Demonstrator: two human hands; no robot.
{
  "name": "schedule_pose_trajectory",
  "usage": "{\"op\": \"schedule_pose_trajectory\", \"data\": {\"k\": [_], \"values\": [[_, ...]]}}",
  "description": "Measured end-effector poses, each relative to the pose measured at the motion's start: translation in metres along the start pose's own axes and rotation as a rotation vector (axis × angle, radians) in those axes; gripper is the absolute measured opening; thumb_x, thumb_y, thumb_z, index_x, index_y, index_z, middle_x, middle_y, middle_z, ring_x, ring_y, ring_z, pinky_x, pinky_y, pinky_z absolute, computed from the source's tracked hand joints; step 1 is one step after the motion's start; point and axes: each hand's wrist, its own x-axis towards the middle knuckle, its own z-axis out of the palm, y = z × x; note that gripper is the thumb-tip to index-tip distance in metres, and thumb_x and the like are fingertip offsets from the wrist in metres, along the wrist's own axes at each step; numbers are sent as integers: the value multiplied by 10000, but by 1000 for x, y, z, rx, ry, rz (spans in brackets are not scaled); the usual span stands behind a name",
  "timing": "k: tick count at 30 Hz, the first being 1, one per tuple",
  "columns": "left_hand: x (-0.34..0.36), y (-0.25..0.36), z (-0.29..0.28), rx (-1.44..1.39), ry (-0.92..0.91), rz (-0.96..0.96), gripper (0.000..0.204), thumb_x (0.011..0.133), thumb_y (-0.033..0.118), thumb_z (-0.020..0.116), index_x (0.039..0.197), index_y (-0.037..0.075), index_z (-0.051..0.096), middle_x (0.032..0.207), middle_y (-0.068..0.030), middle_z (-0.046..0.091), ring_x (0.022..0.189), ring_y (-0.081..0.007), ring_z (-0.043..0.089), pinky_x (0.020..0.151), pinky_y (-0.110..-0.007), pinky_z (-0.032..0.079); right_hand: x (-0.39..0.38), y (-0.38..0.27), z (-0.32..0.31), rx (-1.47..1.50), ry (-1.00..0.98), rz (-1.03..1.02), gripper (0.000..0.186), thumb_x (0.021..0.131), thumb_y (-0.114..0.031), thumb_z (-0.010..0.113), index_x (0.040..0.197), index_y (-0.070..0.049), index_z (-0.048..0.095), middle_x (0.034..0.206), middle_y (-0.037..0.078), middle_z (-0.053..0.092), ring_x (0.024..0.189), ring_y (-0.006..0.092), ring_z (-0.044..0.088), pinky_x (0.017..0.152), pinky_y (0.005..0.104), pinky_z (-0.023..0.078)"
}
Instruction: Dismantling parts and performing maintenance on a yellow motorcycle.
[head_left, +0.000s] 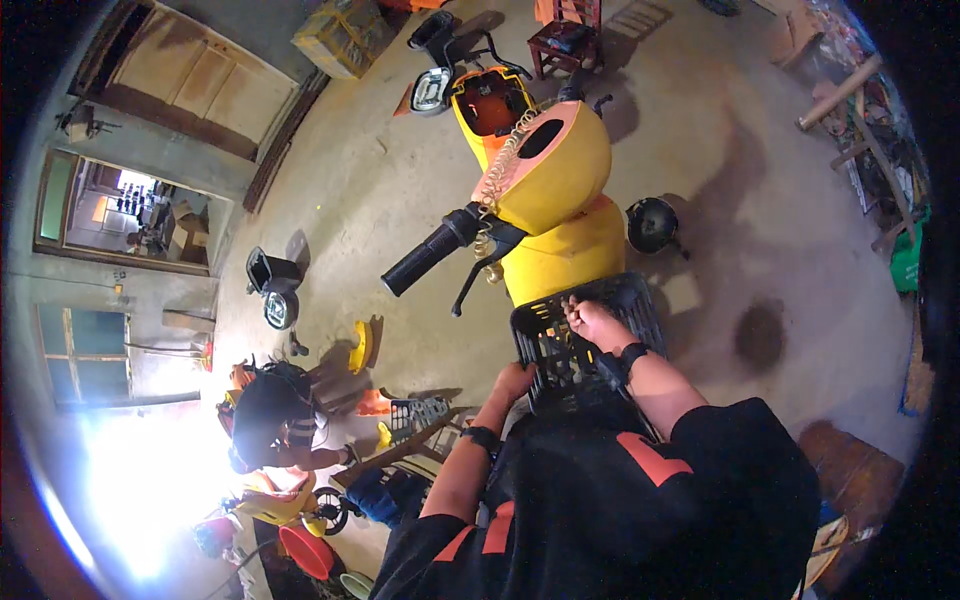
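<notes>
while the left hand [513, 381] grips the black basket [590, 345] edge, the right hand [592, 322] pinches its far rim, beside the yellow scooter [555, 215].

Black short-sleeved shirt, red-orange markings, dark wristbands on both wrists

The basket [585, 345] in the middle is black. The scooter [545, 200] above it is yellow, with an orange seat part.
</notes>
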Motion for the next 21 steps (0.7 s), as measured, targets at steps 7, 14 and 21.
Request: {"op": "schedule_pose_trajectory", "data": {"k": [7, 14, 21], "values": [[-1, 0, -3, 19, -39, -6, 530, 811, 433, 437, 905, -63, 598, 901, -288, 591, 915, -420, 564, 826, -452, 434, -37, 5, 31, -1446, 348, -684, 209, 861, -210, 536, 753, -32, 549, 604, 58, 582, 535, 138, 571, 479, 280, 438], [-1, -5, -1, 44, -9, -3, 530, 817, 436, 434, 924, -57, 596, 920, -285, 589, 929, -418, 558, 828, -462, 430, -20, 12, 26, -664, 248, -312, 123, 850, -168, 512, 769, -96, 570, 661, 27, 584, 502, 132, 500, 419, 254, 358], [-12, 12, -9, -34, 45, 34, 503, 813, 426, 441, 929, -37, 600, 893, -284, 592, 907, -411, 568, 809, -462, 430, -7, 8, 1, 141, -18, -44, 170, 839, -58, 399, 803, -142, 543, 785, 29, 589, 598, 124, 533, 431, 231, 358]]}}
